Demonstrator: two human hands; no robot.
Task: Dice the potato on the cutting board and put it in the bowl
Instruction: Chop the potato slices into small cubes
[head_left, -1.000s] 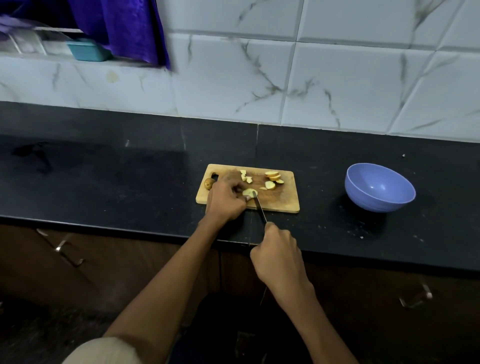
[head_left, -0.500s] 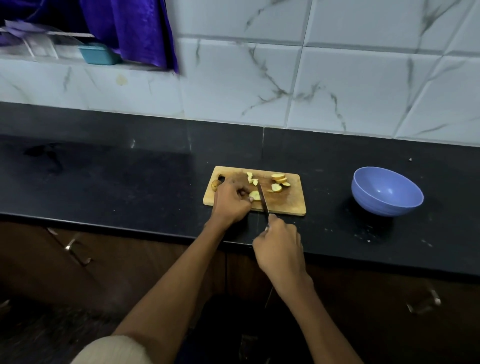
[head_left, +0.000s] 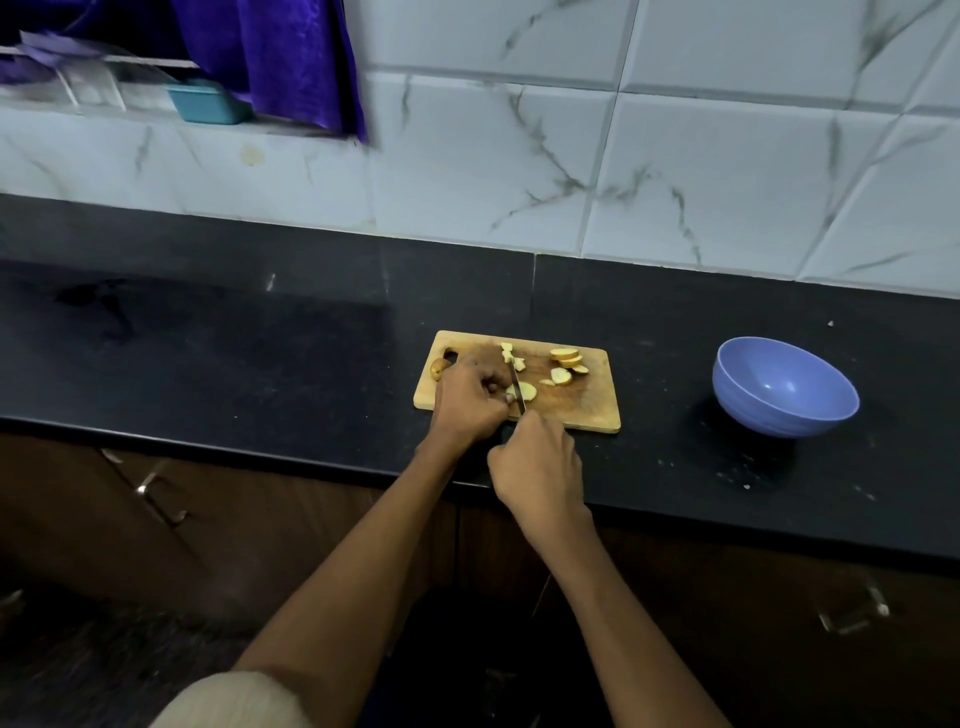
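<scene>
On the cutting board (head_left: 587, 410) near the counter's (head_left: 260, 364) front edge, the left hand (head_left: 470, 400) pins a potato slice (head_left: 525, 391); the right hand (head_left: 537, 462) grips the knife (head_left: 517, 384). The bowl (head_left: 784, 387) sits toward the right end.

A: What surrounds the work area?
B: A black countertop (head_left: 234, 332) below white marble-veined wall tiles (head_left: 701, 171).
A: And upper left?
B: A purple curtain (head_left: 291, 57) beside a teal container (head_left: 208, 101) on a ledge; dark cabinets with metal handles (head_left: 158, 499) below.

One cutting board (head_left: 587, 410), one knife (head_left: 516, 382), one bowl (head_left: 784, 387), two hands — potato pieces too small to count.
</scene>
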